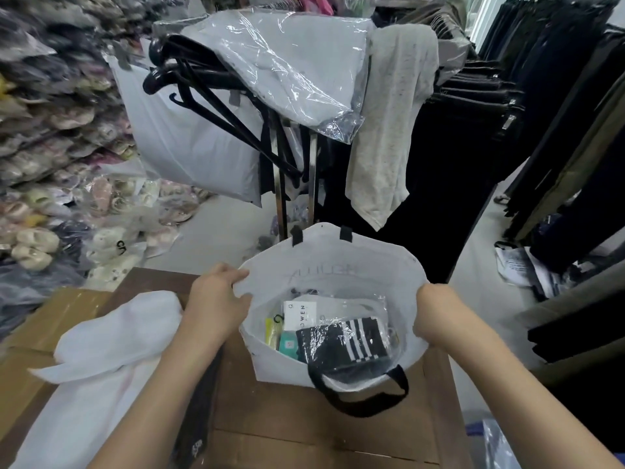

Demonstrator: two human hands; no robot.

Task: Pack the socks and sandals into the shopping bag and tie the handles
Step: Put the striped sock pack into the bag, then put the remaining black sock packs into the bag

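Stockroom chaos as usual: stacks of bagged footwear (33,245) down the left wall, black hangers (203,82) piled on the rack ahead, dark trousers hanging on the right. I'm working on top of a cardboard box (304,418), with a white cloth (111,340) lying just beside my left arm.

The shopping bag (338,262) stands on that box right in front of me. My left hand (216,296) has its fingers curled over the left rim, and my right hand (436,313) is clamped on the right rim, fingers mostly tucked out of sight, so the mouth is stretched wide open.

What worries me: the bag is soft and only stands because I'm holding it. Let go of one side and I reckon it flops, maybe towards the far edge of the box, and those slick plastic packs slide straight out. The near handle (358,401) droops outside the front wall while the far handle (346,233) hangs down behind, so grabbing both for the knot means releasing the rim first.

Looks-wise: white bag, black strap handles, faint lettering showing through the back wall. At the bottom sit the socks (341,340), black with white stripes in crinkly clear wrap, next to a white card and some yellow-green and teal packs. Can't make out any sandals in there from this angle.
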